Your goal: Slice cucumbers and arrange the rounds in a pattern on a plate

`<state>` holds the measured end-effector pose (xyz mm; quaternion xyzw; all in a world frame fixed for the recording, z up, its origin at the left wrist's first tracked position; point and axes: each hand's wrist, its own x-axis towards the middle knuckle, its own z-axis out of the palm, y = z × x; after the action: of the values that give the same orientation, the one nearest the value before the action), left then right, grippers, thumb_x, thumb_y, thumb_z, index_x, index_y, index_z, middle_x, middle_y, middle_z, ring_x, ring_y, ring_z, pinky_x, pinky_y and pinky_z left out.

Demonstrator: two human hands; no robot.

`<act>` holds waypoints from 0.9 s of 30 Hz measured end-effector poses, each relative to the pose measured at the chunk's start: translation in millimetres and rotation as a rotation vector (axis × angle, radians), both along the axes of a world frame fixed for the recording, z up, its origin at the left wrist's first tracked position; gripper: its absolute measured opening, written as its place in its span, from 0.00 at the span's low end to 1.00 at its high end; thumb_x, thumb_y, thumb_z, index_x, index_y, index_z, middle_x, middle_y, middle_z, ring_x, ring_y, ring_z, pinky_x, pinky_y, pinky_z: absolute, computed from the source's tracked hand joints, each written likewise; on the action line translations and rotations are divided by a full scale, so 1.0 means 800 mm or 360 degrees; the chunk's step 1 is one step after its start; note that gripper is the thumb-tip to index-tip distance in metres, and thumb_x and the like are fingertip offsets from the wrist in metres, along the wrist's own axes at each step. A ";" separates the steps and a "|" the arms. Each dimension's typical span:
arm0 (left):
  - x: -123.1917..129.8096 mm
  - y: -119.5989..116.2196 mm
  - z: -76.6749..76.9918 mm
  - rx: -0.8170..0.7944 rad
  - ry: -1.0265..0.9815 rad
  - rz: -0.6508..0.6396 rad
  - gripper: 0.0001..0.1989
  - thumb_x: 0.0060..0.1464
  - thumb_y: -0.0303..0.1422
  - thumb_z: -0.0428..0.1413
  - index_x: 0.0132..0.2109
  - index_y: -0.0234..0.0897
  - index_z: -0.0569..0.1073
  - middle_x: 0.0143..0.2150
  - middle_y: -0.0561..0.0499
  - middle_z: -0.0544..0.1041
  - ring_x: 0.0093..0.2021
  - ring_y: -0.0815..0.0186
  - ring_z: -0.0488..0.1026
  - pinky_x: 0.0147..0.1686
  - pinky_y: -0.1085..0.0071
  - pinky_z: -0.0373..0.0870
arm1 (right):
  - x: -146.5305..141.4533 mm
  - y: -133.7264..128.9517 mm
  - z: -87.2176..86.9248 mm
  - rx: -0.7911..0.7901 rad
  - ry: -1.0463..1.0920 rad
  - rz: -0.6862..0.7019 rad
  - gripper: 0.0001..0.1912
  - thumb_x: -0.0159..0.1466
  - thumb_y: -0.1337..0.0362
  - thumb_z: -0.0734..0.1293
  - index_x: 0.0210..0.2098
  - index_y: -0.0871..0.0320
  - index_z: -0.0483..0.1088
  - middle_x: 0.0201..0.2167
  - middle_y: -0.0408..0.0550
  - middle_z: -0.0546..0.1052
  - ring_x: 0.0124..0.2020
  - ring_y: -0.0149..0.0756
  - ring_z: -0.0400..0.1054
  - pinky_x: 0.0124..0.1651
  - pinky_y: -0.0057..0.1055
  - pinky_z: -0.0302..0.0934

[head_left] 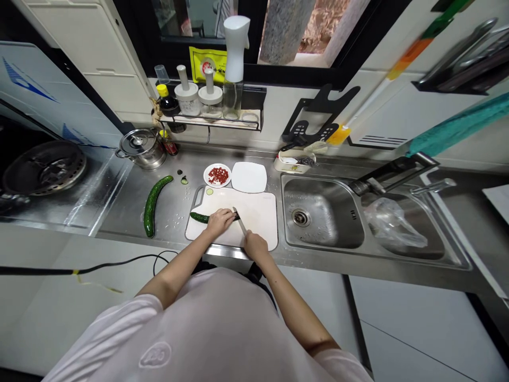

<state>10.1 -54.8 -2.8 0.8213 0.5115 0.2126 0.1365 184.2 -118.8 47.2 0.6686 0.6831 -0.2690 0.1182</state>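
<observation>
A green cucumber (200,217) lies across the white cutting board (258,212), partly covered by my left hand (219,222), whose fingers close over it near its right end. My right hand (255,246) grips the handle of a knife (241,223). The blade points up and to the left, against the cucumber's right end by my left fingertips. One pale round cucumber slice (209,191) rests at the board's upper left. A second, whole cucumber (153,206) lies on the steel counter to the left. Small cucumber scraps (183,180) sit above the board.
Behind the board stand a plate of chopped red pieces (218,175) and a bare white plate (249,177). A sink (324,212) with a faucet (393,174) is at right. Left are a lidded pot (142,147) and a wok (43,167). A rack (214,121) holds seasonings.
</observation>
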 end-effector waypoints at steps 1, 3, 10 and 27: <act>0.000 0.000 0.000 -0.0002 0.0008 0.0002 0.14 0.62 0.38 0.47 0.46 0.45 0.76 0.43 0.49 0.75 0.43 0.66 0.69 0.40 0.71 0.66 | 0.001 -0.001 0.000 -0.0017 -0.0003 -0.0002 0.13 0.65 0.69 0.53 0.46 0.62 0.64 0.39 0.59 0.75 0.43 0.43 0.71 0.41 0.33 0.60; 0.000 0.000 0.001 -0.0007 0.0025 0.0000 0.14 0.62 0.38 0.47 0.46 0.45 0.76 0.43 0.49 0.75 0.44 0.66 0.69 0.40 0.71 0.65 | 0.003 -0.002 0.001 -0.0043 -0.0010 -0.0008 0.13 0.65 0.69 0.53 0.46 0.63 0.64 0.39 0.60 0.75 0.43 0.42 0.71 0.41 0.33 0.59; 0.000 0.000 0.001 -0.0007 0.0020 -0.0009 0.14 0.62 0.39 0.46 0.47 0.45 0.75 0.44 0.50 0.75 0.44 0.65 0.69 0.40 0.70 0.65 | 0.000 0.003 0.001 0.0002 -0.0011 0.0000 0.12 0.66 0.69 0.54 0.45 0.61 0.65 0.38 0.58 0.76 0.42 0.42 0.72 0.40 0.32 0.60; -0.001 0.000 0.001 -0.0010 0.0039 -0.0010 0.14 0.62 0.38 0.46 0.47 0.45 0.75 0.44 0.50 0.75 0.44 0.66 0.69 0.42 0.71 0.65 | -0.014 0.038 -0.004 0.0104 0.0012 0.0032 0.14 0.66 0.69 0.52 0.45 0.62 0.65 0.39 0.58 0.76 0.42 0.43 0.72 0.40 0.32 0.61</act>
<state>9.6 -54.9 -2.1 0.8250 0.5113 0.2005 0.1334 172.7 -88.1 43.8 0.6642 0.6987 -0.2478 0.0964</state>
